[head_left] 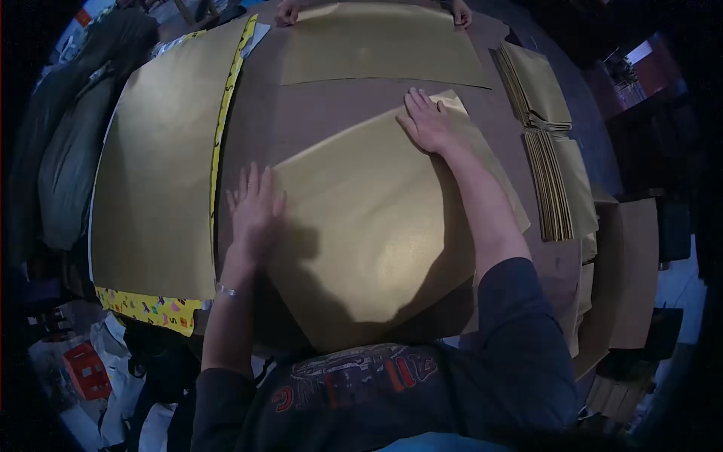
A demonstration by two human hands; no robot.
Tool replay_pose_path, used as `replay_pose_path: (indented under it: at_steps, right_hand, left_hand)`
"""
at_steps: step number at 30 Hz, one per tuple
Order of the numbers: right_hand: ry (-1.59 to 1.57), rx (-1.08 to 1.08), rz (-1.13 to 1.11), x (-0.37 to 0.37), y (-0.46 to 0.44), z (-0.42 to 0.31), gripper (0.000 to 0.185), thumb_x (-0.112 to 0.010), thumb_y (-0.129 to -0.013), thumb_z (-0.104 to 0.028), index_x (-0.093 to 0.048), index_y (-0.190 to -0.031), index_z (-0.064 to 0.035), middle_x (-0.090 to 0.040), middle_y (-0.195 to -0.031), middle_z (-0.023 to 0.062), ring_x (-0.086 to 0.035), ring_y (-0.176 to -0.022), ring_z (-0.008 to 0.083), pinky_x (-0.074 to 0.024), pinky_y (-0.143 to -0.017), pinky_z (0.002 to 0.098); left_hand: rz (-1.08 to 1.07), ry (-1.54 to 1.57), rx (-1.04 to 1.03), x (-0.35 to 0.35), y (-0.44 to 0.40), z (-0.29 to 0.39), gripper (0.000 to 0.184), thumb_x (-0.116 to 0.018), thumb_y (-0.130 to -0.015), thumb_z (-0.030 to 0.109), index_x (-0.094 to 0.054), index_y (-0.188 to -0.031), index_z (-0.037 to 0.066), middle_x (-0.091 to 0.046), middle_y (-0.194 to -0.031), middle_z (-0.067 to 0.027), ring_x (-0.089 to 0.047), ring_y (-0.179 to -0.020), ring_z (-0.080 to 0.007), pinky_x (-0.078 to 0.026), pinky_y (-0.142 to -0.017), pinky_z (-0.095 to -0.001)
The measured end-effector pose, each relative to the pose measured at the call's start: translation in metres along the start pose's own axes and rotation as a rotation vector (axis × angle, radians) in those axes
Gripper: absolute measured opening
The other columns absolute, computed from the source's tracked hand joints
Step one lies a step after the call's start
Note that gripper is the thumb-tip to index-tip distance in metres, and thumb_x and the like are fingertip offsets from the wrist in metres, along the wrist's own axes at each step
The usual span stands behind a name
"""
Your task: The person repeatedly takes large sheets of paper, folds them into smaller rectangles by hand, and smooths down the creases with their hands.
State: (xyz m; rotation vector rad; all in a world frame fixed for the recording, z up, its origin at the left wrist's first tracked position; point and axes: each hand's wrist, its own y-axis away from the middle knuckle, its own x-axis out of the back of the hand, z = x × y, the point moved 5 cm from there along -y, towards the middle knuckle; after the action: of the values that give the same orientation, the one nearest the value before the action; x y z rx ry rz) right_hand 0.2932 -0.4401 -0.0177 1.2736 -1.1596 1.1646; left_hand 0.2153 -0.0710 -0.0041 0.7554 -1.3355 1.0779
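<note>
A large sheet of brown paper (361, 226) lies at a slant on the table in front of me, seemingly folded over at its far right corner. My right hand (428, 124) rests on its far edge near that corner, fingers spread. At the sheet's left corner is my left hand (257, 207), fingers stretched out and pointing away from me. Whether the left palm presses on the paper or hovers just above it, I cannot tell. A shadow of my head and arms falls across the sheet.
Another brown sheet (384, 45) lies across the far side, with a co-worker's hands (288, 13) at its edge. A stack of brown sheets (162, 166) with yellow printed paper (151, 310) is on the left. Folded paper stacks (561, 184) and a cardboard box (633, 275) stand right.
</note>
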Motion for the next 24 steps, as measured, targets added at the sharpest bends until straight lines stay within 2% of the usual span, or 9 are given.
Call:
replay_pose_path:
  at_steps: [6,8,11,13,16,18,19,22,24]
  right_hand:
    - [-0.02,-0.234,-0.02,0.003,-0.011,0.062,0.074,-0.028,-0.098,-0.055,-0.017,-0.153,-0.0065,-0.01,-0.161,0.0097,-0.007,-0.149,0.0258,-0.0101,-0.118,0.0545]
    - [-0.043,-0.296,-0.014,0.002,-0.016,0.068,0.075,-0.027,-0.097,-0.056,-0.017,-0.152,-0.0066,-0.008,-0.161,0.0093,-0.006,-0.149,0.0259,-0.0092,-0.117,0.0567]
    - [-0.036,-0.438,-0.02,0.003,-0.014,0.05,0.073,-0.026,-0.098,-0.055,-0.018,-0.152,-0.0073,-0.006,-0.162,0.0089,-0.005,-0.149,0.0264,-0.0078,-0.117,0.059]
    - [-0.139,-0.364,-0.072,0.006,-0.012,0.007,0.075,-0.026,-0.097,-0.056,-0.012,-0.154,-0.0086,-0.002,-0.162,0.0081,-0.001,-0.149,0.025,-0.004,-0.118,0.0554]
    - [-0.2,-0.163,-0.003,0.0,-0.009,-0.065,0.075,-0.029,-0.097,-0.056,-0.015,-0.153,-0.0073,-0.006,-0.161,0.0115,-0.003,-0.149,0.0284,-0.0089,-0.116,0.0586]
    - [-0.241,-0.008,-0.012,0.007,0.006,-0.123,0.072,-0.03,-0.098,-0.052,-0.02,-0.152,-0.0046,-0.01,-0.161,0.0132,-0.006,-0.149,0.03,-0.0056,-0.116,0.0582]
    - [-0.208,0.046,-0.034,0.012,0.013,-0.157,0.071,-0.032,-0.097,-0.05,-0.022,-0.151,-0.0041,-0.013,-0.16,0.014,-0.007,-0.148,0.0309,-0.0043,-0.116,0.0591]
    - [-0.199,0.317,-0.011,-0.002,0.03,-0.245,0.067,-0.036,-0.096,-0.044,-0.028,-0.15,-0.0067,-0.018,-0.159,0.0143,-0.011,-0.148,0.0322,-0.0057,-0.114,0.0636]
    - [-0.16,0.408,-0.023,-0.006,0.034,-0.274,0.066,-0.037,-0.095,-0.043,-0.029,-0.15,-0.0071,-0.019,-0.159,0.0142,-0.012,-0.148,0.032,-0.0068,-0.113,0.0635]
  left_hand:
    - [0.046,-0.003,-0.018,-0.003,-0.001,-0.003,0.058,-0.055,-0.092,0.031,-0.04,-0.142,0.006,-0.031,-0.15,-0.0234,-0.028,-0.14,-0.0438,-0.024,-0.107,-0.0672]
    - [-0.074,0.011,0.044,-0.006,-0.002,-0.004,0.058,-0.046,-0.096,0.036,-0.035,-0.146,0.008,-0.023,-0.155,-0.0208,-0.021,-0.143,-0.0419,-0.02,-0.109,-0.066]
    - [-0.058,-0.021,0.024,-0.007,0.0,-0.006,0.06,-0.045,-0.097,0.037,-0.033,-0.147,0.008,-0.022,-0.156,-0.019,-0.02,-0.144,-0.0405,-0.019,-0.109,-0.0659]
    - [-0.053,-0.003,0.045,-0.013,-0.004,-0.01,0.06,-0.047,-0.095,0.037,-0.035,-0.147,0.01,-0.026,-0.155,-0.0177,-0.021,-0.144,-0.0386,-0.018,-0.111,-0.065]
    - [-0.059,-0.007,0.046,-0.019,-0.004,-0.01,0.059,-0.045,-0.096,0.039,-0.035,-0.147,0.012,-0.028,-0.155,-0.014,-0.02,-0.145,-0.0333,-0.012,-0.113,-0.0629]
    - [0.032,0.147,0.094,-0.016,-0.003,-0.018,0.055,-0.043,-0.099,0.036,-0.036,-0.146,0.008,-0.032,-0.152,-0.0178,-0.026,-0.143,-0.0351,-0.018,-0.114,-0.0572]
    - [0.116,0.335,0.055,-0.016,-0.005,-0.025,0.053,-0.041,-0.1,0.034,-0.037,-0.144,0.003,-0.036,-0.149,-0.0219,-0.033,-0.139,-0.0368,-0.024,-0.114,-0.0489]
    - [0.176,0.522,0.121,-0.011,-0.004,-0.028,0.053,-0.042,-0.101,0.034,-0.039,-0.141,0.0,-0.04,-0.145,-0.025,-0.038,-0.135,-0.0384,-0.029,-0.112,-0.0425]
    - [0.142,0.43,0.096,-0.017,-0.006,-0.031,0.057,-0.038,-0.102,0.039,-0.036,-0.144,0.002,-0.036,-0.148,-0.0232,-0.033,-0.138,-0.0372,-0.026,-0.113,-0.0465]
